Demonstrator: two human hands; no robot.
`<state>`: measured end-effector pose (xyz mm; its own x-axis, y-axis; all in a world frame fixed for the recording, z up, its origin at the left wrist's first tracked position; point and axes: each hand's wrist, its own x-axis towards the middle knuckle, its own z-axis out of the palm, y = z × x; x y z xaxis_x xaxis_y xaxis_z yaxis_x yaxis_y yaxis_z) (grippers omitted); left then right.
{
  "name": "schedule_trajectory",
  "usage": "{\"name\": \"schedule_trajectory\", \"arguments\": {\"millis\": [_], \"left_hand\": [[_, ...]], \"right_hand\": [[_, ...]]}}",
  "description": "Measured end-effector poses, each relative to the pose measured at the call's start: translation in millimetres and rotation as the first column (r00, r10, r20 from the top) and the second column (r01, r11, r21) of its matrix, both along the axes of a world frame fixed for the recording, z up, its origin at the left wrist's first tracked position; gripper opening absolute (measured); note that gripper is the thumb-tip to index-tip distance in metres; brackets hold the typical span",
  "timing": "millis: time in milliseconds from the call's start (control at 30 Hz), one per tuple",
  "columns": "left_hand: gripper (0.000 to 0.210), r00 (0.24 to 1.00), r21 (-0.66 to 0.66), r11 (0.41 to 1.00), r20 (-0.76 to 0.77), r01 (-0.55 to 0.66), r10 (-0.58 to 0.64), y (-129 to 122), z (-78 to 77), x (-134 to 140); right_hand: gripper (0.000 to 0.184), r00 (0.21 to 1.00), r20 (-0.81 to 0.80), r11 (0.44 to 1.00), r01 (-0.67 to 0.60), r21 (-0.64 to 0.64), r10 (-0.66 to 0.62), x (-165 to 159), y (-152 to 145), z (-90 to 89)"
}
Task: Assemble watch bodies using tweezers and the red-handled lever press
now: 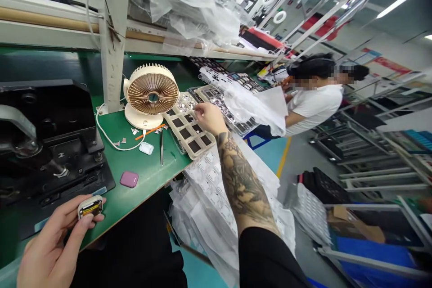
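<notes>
white case (pixel 90 207), pinched in left hand (pixel 56 242), is best held level; right hand (pixel 211 118) over tray (pixel 189 139), grip impossible to tell

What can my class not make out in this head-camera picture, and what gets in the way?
All in the head view:
- Whether the right hand grips a part over the tray: its fingertips are too small and partly hidden.
- The underside of the small opened device: covered by the left hand.
- The black machine's full extent: cut by the left edge.
- The purple piece's pale mark: too small.
</notes>
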<state>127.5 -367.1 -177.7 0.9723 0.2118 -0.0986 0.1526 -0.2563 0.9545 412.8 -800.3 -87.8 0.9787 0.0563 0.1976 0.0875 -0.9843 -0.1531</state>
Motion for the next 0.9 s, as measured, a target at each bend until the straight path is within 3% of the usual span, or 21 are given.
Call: {"name": "schedule_trajectory", "arguments": {"millis": [167,333,500,633,667,733,767,833,900], "left_hand": [[0.047,1.0,0.048,0.999,0.01,0.017,-0.017,5.7,-13.8,1.1],[0.047,0.999,0.008,1.0,0.036,0.016,-0.017,3.5,-10.5,0.0],[0.04,0.997,-0.001,1.0,0.073,0.024,-0.023,1.7,-6.7,4.0],[0.023,0.978,0.09,0.994,0.194,0.058,-0.074,-5.1,10.7,9.0],[0.02,0.973,0.11,0.992,0.216,0.061,-0.084,-7.2,15.8,10.6],[0.019,0.961,0.11,0.991,0.256,0.076,-0.102,-9.5,22.7,14.9],[0.019,0.959,0.09,0.992,0.265,0.083,-0.104,-9.5,24.3,17.3],[0.02,0.957,0.041,0.995,0.273,0.092,-0.1,-8.4,25.0,20.4],[0.019,0.955,0.001,0.996,0.285,0.084,-0.081,-8.6,24.2,20.4]], "right_hand": [[0.022,0.991,-0.131,0.997,-0.042,-0.059,0.034,60.3,5.4,-18.8],[0.03,0.978,-0.207,0.997,-0.047,-0.063,0.033,81.8,11.5,-24.9],[0.008,1.0,0.016,1.0,0.004,0.022,-0.005,63.4,13.9,-6.8],[0.031,0.956,0.292,0.977,-0.041,0.208,-0.022,7.7,34.2,2.9],[0.03,0.923,0.383,0.952,-0.087,0.293,-0.034,-9.1,44.5,0.0],[0.022,0.775,0.627,0.756,-0.367,0.542,-0.073,-43.1,73.2,-11.3],[0.016,0.722,0.689,0.661,-0.483,0.574,-0.071,-60.8,91.4,-18.5],[0.006,0.711,0.702,0.486,-0.627,0.609,0.038,-97.9,132.3,-32.9],[0.007,0.787,0.59,0.361,-0.61,0.705,0.179,-133.3,172.1,-46.4]]}}
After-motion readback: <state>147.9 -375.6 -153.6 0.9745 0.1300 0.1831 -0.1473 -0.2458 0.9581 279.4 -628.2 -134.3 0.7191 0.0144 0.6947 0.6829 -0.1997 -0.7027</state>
